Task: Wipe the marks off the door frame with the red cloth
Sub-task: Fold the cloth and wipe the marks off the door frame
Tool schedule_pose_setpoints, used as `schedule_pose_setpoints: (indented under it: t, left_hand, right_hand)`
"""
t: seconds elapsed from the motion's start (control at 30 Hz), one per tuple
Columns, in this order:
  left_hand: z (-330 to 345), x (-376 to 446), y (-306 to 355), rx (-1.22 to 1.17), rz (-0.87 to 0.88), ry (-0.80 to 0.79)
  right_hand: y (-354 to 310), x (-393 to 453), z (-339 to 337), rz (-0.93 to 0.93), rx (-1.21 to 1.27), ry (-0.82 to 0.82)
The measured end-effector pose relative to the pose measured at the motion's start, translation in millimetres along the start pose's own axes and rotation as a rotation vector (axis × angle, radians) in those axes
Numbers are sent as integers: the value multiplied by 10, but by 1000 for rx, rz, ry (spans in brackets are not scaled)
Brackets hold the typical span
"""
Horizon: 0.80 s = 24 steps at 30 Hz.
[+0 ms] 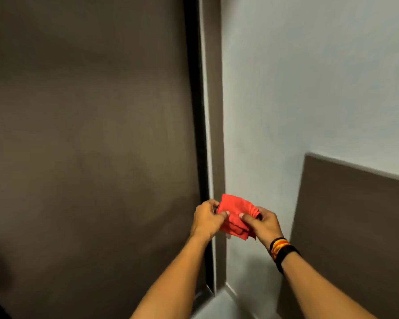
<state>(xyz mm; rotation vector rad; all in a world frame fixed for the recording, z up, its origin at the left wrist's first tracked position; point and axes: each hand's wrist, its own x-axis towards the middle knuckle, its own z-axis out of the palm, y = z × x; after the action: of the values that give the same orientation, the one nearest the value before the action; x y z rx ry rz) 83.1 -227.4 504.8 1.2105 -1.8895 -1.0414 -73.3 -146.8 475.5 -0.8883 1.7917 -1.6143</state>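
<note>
Forearms: both bare, reaching forward and up from the bottom edge; banded wristbands point(282, 249) on the right wrist.
Left hand point(206, 221): thumb and fingers pinching the cloth's left edge.
Right hand point(262, 223): pinching the right, bunched edge.
Red cloth point(236, 216): soft, folded, rumpled, stretched between both hands, held before the frame.
Door frame point(213, 111): smooth brown vertical strip between the dark door point(90, 134) and the pale wall point(309, 88).

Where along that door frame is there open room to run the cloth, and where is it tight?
The door frame is bare above the hands, between the dark door and the white wall. It is crowded low down, where the left hand and right hand bunch the red cloth.
</note>
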Motion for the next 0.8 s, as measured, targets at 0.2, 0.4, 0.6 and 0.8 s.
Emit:
schedule_pose_setpoints:
  t: [0.2,0.4,0.6,0.8]
  left_hand:
    - [-1905,-86,682,70,162,253]
    - [-3647,-616,795,114,163,448]
    - [-5125,-1333,373,238,105,658]
    - [-6222,-1911,-153,492,75,872]
  right_hand:
    - [-1652,-382,1133,-219,110,-130]
    - [-2647,-982,2492,-342,192,-342]
    - [-3134,-1920,3825,-363,284,-581]
    - [-3267,-2594,4783,-316,270,-554]
